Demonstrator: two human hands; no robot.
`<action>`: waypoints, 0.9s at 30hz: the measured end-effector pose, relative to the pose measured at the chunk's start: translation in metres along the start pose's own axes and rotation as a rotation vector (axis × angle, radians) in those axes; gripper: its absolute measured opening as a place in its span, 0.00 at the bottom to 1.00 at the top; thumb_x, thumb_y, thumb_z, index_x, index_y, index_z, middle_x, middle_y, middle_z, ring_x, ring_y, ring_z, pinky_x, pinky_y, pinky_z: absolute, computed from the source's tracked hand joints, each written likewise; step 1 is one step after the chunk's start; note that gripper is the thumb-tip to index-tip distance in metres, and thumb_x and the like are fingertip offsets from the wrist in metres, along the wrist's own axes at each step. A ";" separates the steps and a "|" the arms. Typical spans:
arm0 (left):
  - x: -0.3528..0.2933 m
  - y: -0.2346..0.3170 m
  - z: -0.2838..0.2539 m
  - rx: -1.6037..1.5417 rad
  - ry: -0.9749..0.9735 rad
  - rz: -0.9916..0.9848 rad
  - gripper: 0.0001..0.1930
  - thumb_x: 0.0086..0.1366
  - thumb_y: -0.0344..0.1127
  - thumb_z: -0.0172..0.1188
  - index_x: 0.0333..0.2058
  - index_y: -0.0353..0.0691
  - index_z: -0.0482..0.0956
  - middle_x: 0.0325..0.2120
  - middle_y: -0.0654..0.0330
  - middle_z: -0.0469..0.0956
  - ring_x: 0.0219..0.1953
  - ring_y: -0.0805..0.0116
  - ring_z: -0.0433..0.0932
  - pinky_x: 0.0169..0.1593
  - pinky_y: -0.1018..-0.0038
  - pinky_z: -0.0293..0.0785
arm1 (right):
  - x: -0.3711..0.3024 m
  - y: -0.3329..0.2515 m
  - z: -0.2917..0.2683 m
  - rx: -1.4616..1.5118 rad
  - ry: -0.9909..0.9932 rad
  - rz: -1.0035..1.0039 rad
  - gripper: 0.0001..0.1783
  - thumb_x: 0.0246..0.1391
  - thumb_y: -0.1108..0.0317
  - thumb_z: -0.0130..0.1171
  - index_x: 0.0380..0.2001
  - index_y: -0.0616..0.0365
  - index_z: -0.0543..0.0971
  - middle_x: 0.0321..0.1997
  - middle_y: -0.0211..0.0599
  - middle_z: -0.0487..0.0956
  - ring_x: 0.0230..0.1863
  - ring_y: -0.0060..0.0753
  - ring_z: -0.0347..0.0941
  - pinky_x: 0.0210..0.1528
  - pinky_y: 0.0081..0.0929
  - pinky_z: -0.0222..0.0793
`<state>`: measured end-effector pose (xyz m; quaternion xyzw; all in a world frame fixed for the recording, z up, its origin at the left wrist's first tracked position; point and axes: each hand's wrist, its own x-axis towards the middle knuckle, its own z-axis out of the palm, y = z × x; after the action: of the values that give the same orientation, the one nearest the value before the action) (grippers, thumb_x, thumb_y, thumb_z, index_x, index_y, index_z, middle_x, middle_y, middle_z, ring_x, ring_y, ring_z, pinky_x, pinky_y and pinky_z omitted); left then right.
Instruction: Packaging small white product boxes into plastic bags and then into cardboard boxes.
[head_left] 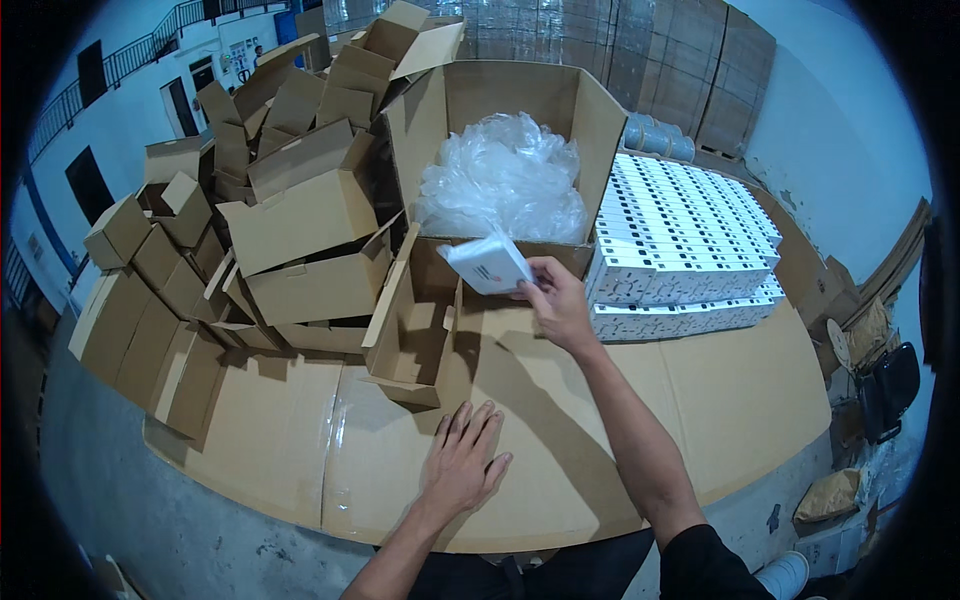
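My right hand [558, 300] grips a small white box [488, 264] in a clear plastic bag by its right edge. It is held up in front of a large open carton [412, 125] filled with crumpled clear plastic bags [505, 180]. My left hand [465, 458] lies flat on the cardboard-covered table [400, 490], fingers spread, holding nothing. Just beyond its fingertips stands a narrow open brown box [410, 368], with nothing visible on the part of its bottom that shows. The white box is above and to the right of that narrow box.
Several rows of white boxes [690, 225] are stacked at the right of the table. A tall heap of open brown cartons [300, 225] fills the left side. Wrapped cartons [540, 30] stand behind. At the far right are a black chair [890, 390] and a brown sack [828, 497].
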<state>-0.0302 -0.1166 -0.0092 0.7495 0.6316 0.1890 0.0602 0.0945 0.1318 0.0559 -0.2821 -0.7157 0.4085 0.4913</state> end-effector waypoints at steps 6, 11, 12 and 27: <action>0.002 0.001 0.002 -0.012 0.014 -0.001 0.32 0.70 0.51 0.54 0.67 0.40 0.65 0.69 0.53 0.60 0.72 0.48 0.54 0.74 0.51 0.48 | 0.035 0.029 0.052 0.218 -0.038 0.060 0.09 0.64 0.81 0.54 0.47 0.69 0.74 0.44 0.42 0.82 0.45 0.27 0.81 0.48 0.27 0.82; 0.001 -0.002 0.001 -0.025 0.024 -0.008 0.31 0.70 0.51 0.55 0.66 0.41 0.66 0.69 0.53 0.61 0.72 0.48 0.55 0.74 0.51 0.49 | 0.043 0.017 0.062 -0.036 -0.130 0.014 0.12 0.60 0.80 0.58 0.47 0.67 0.74 0.41 0.50 0.81 0.41 0.38 0.82 0.43 0.34 0.80; -0.001 -0.003 0.000 -0.031 0.033 -0.015 0.31 0.70 0.51 0.55 0.66 0.41 0.67 0.69 0.53 0.61 0.72 0.48 0.55 0.74 0.51 0.49 | 0.044 0.009 0.064 -0.181 -0.183 -0.015 0.13 0.58 0.80 0.59 0.47 0.67 0.74 0.41 0.53 0.80 0.41 0.44 0.82 0.42 0.38 0.78; 0.002 -0.003 0.001 -0.061 0.002 -0.057 0.33 0.70 0.52 0.54 0.67 0.40 0.65 0.69 0.53 0.61 0.69 0.44 0.59 0.74 0.52 0.48 | 0.067 0.009 0.108 -0.793 -0.227 -0.200 0.12 0.52 0.76 0.64 0.40 0.65 0.75 0.40 0.57 0.78 0.45 0.63 0.75 0.49 0.53 0.72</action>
<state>-0.0328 -0.1141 -0.0104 0.7287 0.6468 0.2071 0.0881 -0.0308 0.1574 0.0600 -0.3315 -0.8909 0.0805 0.3000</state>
